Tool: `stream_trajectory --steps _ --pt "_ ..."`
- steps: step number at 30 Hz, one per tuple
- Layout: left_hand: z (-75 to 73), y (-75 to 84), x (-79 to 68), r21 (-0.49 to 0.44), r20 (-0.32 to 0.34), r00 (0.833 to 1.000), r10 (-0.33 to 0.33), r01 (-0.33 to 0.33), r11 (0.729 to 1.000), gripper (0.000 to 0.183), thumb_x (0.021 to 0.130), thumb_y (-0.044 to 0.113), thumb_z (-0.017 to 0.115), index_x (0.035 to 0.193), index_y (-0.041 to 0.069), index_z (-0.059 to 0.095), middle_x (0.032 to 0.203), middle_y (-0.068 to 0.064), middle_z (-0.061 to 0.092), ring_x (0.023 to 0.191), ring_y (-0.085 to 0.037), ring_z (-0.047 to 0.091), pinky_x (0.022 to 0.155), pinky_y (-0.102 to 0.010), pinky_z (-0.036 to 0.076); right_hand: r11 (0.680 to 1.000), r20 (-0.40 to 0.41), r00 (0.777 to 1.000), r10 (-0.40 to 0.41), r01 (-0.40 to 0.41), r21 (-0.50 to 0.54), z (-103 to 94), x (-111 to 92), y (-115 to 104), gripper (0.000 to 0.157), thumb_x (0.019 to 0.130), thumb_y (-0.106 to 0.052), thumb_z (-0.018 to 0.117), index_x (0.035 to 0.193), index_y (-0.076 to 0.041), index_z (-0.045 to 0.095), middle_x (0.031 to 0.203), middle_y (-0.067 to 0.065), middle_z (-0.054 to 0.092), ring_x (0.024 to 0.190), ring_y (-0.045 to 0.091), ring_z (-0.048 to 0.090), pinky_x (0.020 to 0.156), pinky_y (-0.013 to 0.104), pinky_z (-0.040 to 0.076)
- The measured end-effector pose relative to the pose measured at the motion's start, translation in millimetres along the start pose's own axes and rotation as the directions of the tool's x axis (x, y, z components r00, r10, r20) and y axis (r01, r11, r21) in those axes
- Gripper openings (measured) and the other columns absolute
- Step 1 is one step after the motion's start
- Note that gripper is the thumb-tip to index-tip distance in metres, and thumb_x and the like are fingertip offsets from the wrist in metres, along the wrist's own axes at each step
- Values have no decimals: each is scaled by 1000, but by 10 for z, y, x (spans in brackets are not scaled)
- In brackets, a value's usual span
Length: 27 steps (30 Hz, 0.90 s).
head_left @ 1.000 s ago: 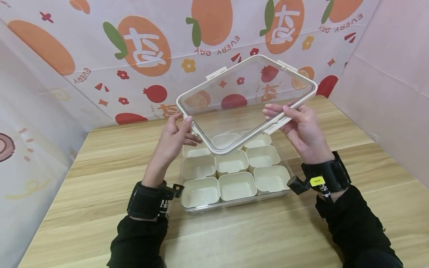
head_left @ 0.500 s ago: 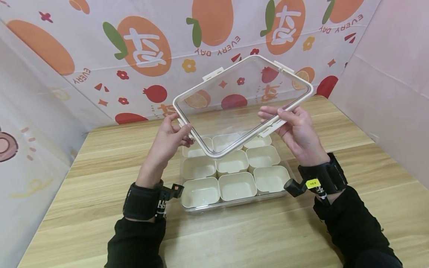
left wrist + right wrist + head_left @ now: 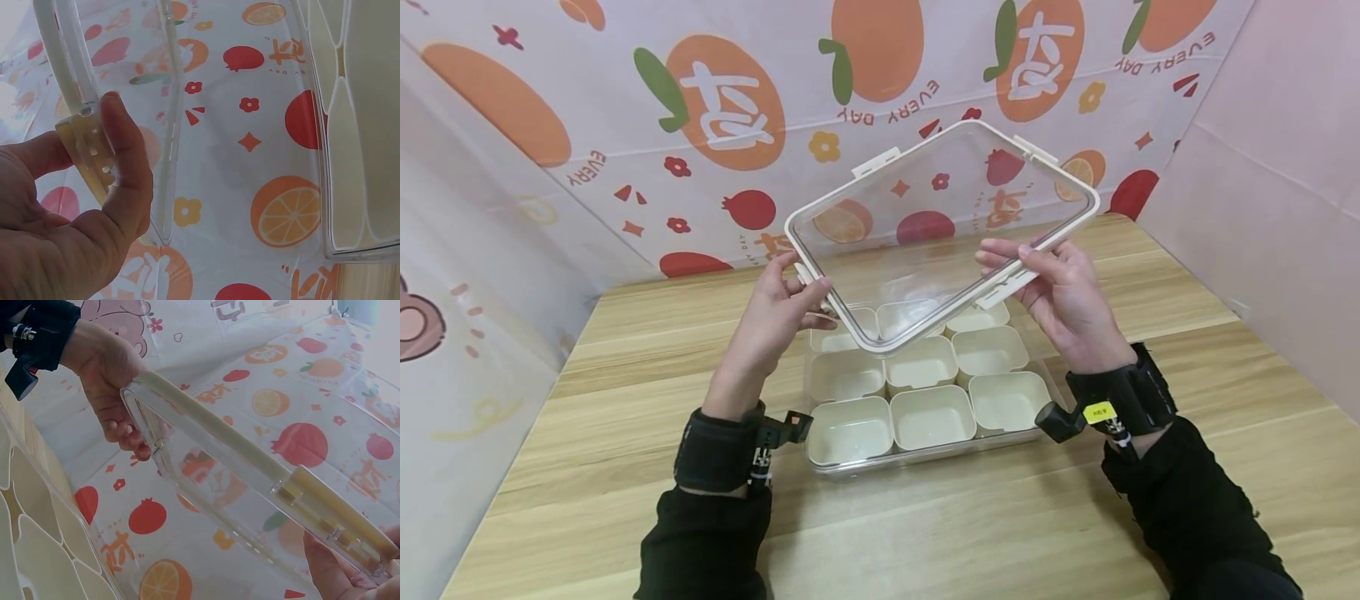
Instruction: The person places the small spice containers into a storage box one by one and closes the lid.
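Note:
A clear rectangular lid (image 3: 940, 237) with a cream rim and clips is held up in the air, tilted with one corner pointing down. My left hand (image 3: 775, 312) pinches its left side at a clip (image 3: 87, 147), thumb on one face and fingers on the other. On the right side, my right hand (image 3: 1063, 296) grips the rim beside another clip (image 3: 337, 515), the thumb on top. Below the lid stands a clear box (image 3: 925, 457) holding several cream cups (image 3: 920, 362) in rows. The lid partly covers the back row from the head view.
The box rests on a wooden table (image 3: 625, 417). A fruit-printed cloth (image 3: 880, 83) hangs behind the table, and pale cloth walls (image 3: 1285, 192) rise at both sides. Each wrist wears a black strap (image 3: 1123, 396) with a small camera.
Both hands have shifted the lid slightly left and a little toward me, mostly in the first half second. Since then it has stayed nearly still. The box and cups have not moved.

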<state>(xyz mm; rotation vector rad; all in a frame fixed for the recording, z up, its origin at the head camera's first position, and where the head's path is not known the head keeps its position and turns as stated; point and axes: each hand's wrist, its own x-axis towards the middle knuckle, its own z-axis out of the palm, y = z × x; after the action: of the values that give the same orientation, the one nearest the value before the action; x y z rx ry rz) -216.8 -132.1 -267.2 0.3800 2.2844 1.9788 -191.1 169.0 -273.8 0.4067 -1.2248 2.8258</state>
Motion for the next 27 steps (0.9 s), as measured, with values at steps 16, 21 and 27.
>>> stream_trajectory --steps 16,21,27 --pt "-288 44 -67 -30 47 998 37 -35 999 63 87 9 56 138 1 20 81 -3 57 66 -15 55 59 -20 50 987 8 999 36 -37 158 -256 104 -193 13 94 -9 43 99 2 49 92 27 63 90 39 57 76 45 50" --pt "-413 75 -108 33 98 995 26 -29 999 60 88 9 55 138 3 23 83 -7 56 65 -17 54 59 -21 50 970 147 982 122 -150 194 -386 146 -308 21 98 -13 33 105 3 45 87 28 63 76 38 59 67 41 53" --pt "-452 74 -111 136 175 985 -15 -9 991 63 88 11 56 140 5 20 85 -10 55 65 -20 55 64 -25 51 970 278 930 240 -243 -26 -574 149 -490 30 99 -12 22 104 2 47 83 20 63 64 26 58 55 29 52"
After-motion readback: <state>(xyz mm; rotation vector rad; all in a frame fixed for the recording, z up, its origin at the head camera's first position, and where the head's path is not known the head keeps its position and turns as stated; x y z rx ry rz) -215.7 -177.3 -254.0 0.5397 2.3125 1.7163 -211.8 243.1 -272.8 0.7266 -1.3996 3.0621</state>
